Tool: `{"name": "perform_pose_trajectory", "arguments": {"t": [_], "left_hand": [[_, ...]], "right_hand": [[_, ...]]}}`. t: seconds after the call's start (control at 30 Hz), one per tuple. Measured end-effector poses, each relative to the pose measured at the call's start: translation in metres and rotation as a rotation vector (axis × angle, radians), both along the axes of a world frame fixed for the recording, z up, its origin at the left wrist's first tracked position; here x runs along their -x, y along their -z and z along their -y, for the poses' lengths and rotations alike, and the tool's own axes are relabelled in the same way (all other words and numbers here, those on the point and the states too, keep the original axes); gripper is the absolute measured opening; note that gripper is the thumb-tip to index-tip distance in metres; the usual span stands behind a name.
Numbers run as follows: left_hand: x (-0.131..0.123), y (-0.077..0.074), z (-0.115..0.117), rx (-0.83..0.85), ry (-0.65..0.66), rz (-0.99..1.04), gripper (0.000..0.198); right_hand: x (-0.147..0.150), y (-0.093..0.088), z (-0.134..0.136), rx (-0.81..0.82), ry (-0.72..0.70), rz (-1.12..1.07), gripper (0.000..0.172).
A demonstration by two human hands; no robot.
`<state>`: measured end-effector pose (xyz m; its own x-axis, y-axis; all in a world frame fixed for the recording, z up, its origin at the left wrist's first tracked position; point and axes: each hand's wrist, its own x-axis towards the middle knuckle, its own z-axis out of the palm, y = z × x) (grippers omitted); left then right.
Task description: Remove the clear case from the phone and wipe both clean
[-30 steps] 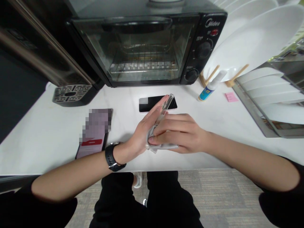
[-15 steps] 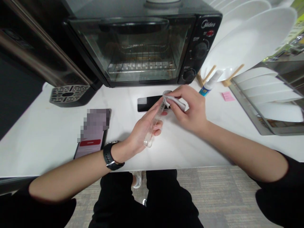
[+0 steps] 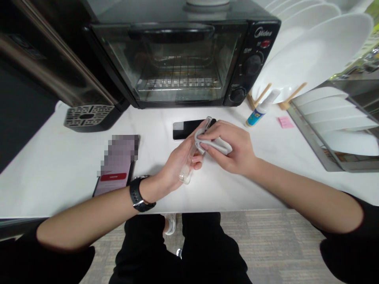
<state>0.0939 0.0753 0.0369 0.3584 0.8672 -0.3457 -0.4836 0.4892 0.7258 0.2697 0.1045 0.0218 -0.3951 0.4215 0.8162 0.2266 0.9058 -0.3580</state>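
One clear phone case (image 3: 186, 174) above the white counter (image 3: 227, 193), gripped between curled fingers and palm of the left hand (image 3: 177, 158), apparently tilted to face the grey cloth (image 3: 219, 146) pinched by the right hand (image 3: 238, 148), with a dark phone (image 3: 189, 129) beyond.

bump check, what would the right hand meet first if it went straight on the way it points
Likely the clear case, which the grey cloth in the right hand seems to touch, then the left hand; depth is unclear.
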Motion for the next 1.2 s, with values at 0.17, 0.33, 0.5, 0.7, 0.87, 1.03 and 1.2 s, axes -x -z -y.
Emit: {"name": "perform_pose_trajectory", "arguments": {"t": [0.17,0.33,0.5,0.7,0.87,1.03,1.2], "left_hand": [[0.003,0.003,0.003,-0.118,-0.012,-0.010,0.034],[0.005,0.005,0.003,-0.225,0.050,-0.117,0.038],[0.004,0.000,0.006,-0.227,0.012,-0.109,0.036],[0.002,0.006,0.004,-0.154,0.046,-0.037,0.035],[-0.001,0.002,0.001,-0.105,0.063,-0.077,0.025],[-0.002,-0.006,0.003,-0.029,0.047,-0.120,0.034],[-0.003,-0.004,0.001,-0.029,0.034,-0.082,0.026]], "right_hand": [[0.009,0.000,0.014,-0.061,-0.230,0.044,0.016],[0.013,0.000,0.024,-0.177,-0.253,0.112,0.027],[0.012,0.000,0.021,-0.153,-0.122,0.060,0.018],[0.006,0.000,0.010,-0.087,0.015,-0.016,0.016],[-0.001,0.004,-0.004,0.098,0.218,-0.128,0.014],[-0.002,0.008,-0.012,0.195,0.298,-0.216,0.015],[0.001,0.007,-0.005,0.234,0.254,-0.216,0.012]]}}
